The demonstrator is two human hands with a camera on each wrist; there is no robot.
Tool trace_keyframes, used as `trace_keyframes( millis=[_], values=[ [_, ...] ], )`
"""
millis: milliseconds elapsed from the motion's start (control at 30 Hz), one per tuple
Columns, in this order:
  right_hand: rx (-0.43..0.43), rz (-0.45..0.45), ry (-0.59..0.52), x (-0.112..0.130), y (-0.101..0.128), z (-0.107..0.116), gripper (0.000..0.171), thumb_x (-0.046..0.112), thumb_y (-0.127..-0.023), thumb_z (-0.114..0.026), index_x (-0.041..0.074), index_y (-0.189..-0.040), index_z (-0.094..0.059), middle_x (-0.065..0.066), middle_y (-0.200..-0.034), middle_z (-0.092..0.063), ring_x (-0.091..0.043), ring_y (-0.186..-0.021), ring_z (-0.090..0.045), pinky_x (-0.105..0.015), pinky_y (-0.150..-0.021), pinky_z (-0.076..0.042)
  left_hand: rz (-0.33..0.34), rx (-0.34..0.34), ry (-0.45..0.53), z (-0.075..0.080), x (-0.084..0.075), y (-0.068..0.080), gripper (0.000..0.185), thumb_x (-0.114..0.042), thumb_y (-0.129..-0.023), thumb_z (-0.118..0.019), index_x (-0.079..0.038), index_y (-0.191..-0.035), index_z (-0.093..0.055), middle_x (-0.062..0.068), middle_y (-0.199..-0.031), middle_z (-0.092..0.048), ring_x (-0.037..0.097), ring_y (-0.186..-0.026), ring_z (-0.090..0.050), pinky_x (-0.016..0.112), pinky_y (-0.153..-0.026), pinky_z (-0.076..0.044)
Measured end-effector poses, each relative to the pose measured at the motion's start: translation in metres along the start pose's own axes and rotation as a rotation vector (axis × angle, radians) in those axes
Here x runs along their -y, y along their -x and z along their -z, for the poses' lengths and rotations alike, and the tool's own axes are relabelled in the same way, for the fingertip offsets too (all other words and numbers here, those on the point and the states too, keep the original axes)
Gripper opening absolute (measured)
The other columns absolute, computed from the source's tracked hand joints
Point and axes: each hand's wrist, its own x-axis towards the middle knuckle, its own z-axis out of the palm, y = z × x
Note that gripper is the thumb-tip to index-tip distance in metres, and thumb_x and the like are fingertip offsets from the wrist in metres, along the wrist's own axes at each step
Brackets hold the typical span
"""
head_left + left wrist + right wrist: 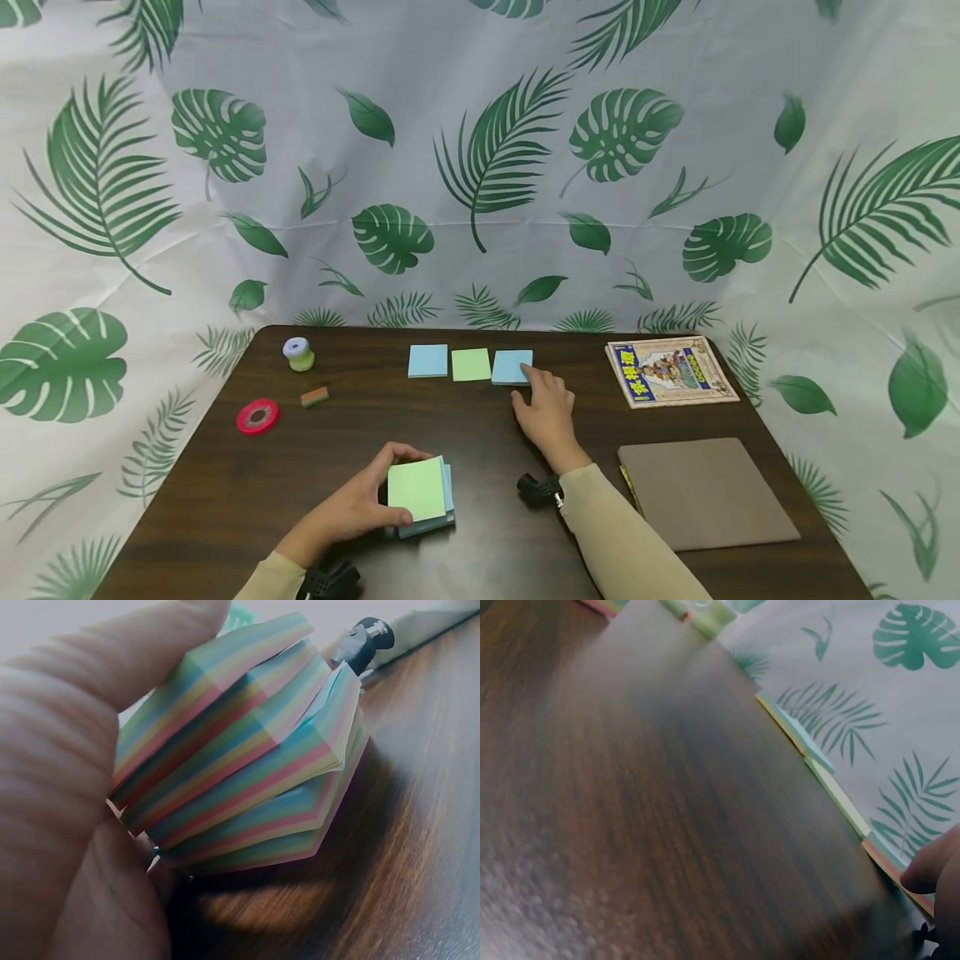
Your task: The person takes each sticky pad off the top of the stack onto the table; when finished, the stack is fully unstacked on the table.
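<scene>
My left hand (360, 500) grips a stack of sticky note pads (417, 490) near the front of the table, thumb at the near side and fingers round the far side. A light green pad tops it, with blue showing beneath. In the left wrist view the stacked pads (255, 742) show striped, multicoloured edges and sit slightly fanned. At the back, my right hand (551, 417) touches a blue pad (510, 367) with its fingers extended. That pad ends a row with a light green pad (471, 365) and another blue pad (427, 361) to its left.
On the left are a red tape roll (257, 416), a small orange-and-green block (314, 397) and a stacked white-and-green roll (298, 354). To the right lie an illustrated booklet (671, 371) and a brown folder (708, 496). A leaf-print curtain (480, 167) hangs behind the table.
</scene>
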Motion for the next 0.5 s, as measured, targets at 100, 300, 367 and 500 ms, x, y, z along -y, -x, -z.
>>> trace_keyframes(
  millis=[100,300,367,500],
  values=[
    [0.028,-0.003,0.012,0.0018,0.0043,0.0003,0.059,0.029,-0.106,-0.071,0.015,-0.161,-0.053,-0.017,-0.154,-0.059,-0.044,-0.146,-0.046,-0.067,-0.114,-0.027,-0.004,0.011,0.030,0.0004,0.0005,0.0019,0.069,-0.014,-0.090,-0.088,-0.013,-0.145,-0.046,0.019,-0.162,-0.053,0.010,-0.130,-0.055,0.024,-0.101,-0.043],
    [0.042,0.008,0.064,0.0040,0.0059,0.0016,0.065,0.031,-0.106,-0.072,0.015,-0.164,-0.048,-0.016,-0.158,-0.057,-0.044,-0.148,-0.045,-0.067,-0.116,-0.027,0.058,0.035,0.041,-0.0004,-0.0037,0.0020,0.056,-0.017,-0.099,-0.078,-0.020,-0.145,-0.046,0.014,-0.165,-0.051,0.010,-0.130,-0.055,0.025,-0.102,-0.044],
    [0.049,0.015,0.086,0.0046,0.0058,0.0019,0.067,0.033,-0.106,-0.072,0.015,-0.165,-0.047,-0.016,-0.159,-0.056,-0.044,-0.149,-0.044,-0.068,-0.117,-0.028,0.061,0.046,0.070,-0.0002,-0.0048,0.0022,0.049,-0.016,-0.104,-0.070,-0.019,-0.147,-0.045,0.014,-0.166,-0.050,0.010,-0.131,-0.055,0.025,-0.104,-0.044],
    [0.076,0.012,0.127,0.0057,0.0068,0.0010,0.068,0.037,-0.107,-0.070,0.016,-0.167,-0.044,-0.015,-0.161,-0.054,-0.043,-0.151,-0.043,-0.069,-0.118,-0.029,0.038,0.071,0.152,0.0009,-0.0033,0.0031,0.045,-0.010,-0.107,-0.060,-0.010,-0.149,-0.044,0.021,-0.166,-0.047,0.012,-0.136,-0.052,0.023,-0.108,-0.041]
  ],
)
